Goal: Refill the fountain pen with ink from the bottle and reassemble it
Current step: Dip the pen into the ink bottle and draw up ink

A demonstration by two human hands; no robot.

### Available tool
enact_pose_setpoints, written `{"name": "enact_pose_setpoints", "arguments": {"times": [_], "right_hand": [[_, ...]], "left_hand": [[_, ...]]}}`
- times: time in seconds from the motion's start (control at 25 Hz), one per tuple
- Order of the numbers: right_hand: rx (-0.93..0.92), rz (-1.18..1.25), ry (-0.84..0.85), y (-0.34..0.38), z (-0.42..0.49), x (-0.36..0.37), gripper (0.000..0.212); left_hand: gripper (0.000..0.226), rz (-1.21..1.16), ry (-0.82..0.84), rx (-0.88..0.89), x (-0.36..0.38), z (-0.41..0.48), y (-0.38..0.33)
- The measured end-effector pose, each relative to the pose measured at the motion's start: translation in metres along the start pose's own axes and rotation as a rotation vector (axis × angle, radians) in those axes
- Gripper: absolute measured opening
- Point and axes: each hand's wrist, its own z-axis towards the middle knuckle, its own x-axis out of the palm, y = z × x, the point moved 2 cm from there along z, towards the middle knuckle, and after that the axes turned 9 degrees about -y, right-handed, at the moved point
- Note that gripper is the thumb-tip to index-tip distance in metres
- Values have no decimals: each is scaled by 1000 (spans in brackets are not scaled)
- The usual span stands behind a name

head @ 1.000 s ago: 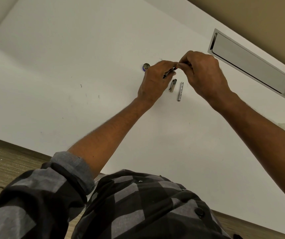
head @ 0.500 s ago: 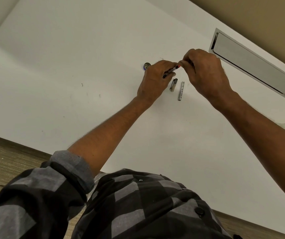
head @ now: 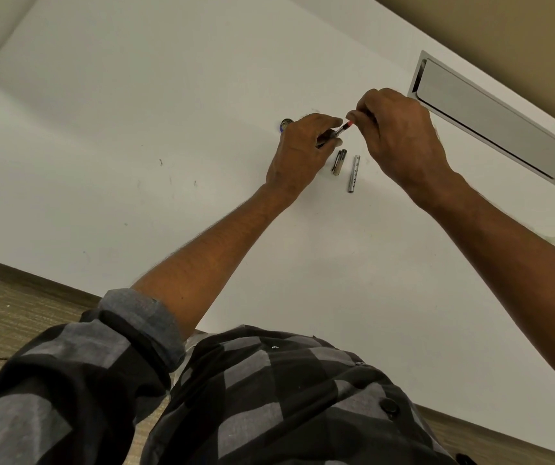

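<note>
A person's left hand (head: pixel 303 152) steadies the pen's inner section (head: pixel 334 133), grip closed around it, while the right hand (head: pixel 400 135) pinches its red end at 1 o'clock, apparently working the converter. Cap (head: pixel 339 161) and barrel (head: pixel 354 173) lie aside on the white surface (head: pixel 135 112), with the ink bottle (head: pixel 285 124) at 9 o'clock.

both arms reached forward, nearly straight, wrists converging ahead of the chest. left hand (head: pixel 303 152) turned back-up, fingers curled in, thumb and forefinger pinched closed around a slim pen section (head: pixel 336 133), its red-tipped end jutting out past the grip toward the other hand. right hand (head: pixel 400 135) held slightly higher and just beyond that tip, knuckles up, fingers bunched tight, fingertips (head: pixel 353 115) pressed together right at the red end; whether anything was held inside could not be told. left sleeve rolled above the elbow, forearm bare; right forearm bare too.
</note>
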Motion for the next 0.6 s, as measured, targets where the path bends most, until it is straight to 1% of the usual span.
{"name": "enact_pose_setpoints", "arguments": {"times": [0.2, 0.32, 0.4, 0.52, 0.6], "right_hand": [[23, -87, 23, 1, 2, -2, 44], [28, -128, 51, 3, 5, -2, 48], [8, -100, 71, 3, 7, -4, 45], [-75, -27, 125, 2, 8, -9, 28], [-116, -14, 145, 4, 10, -11, 22]], "left_hand": [[23, 23, 17, -22, -2, 1, -4], [17, 33, 7, -49, -3, 0, -4], [17, 40, -7, -59, -4, 1, -5], [21, 29, 9, -128, -4, 2, -3], [21, 48, 16, -143, -3, 3, -1]]}}
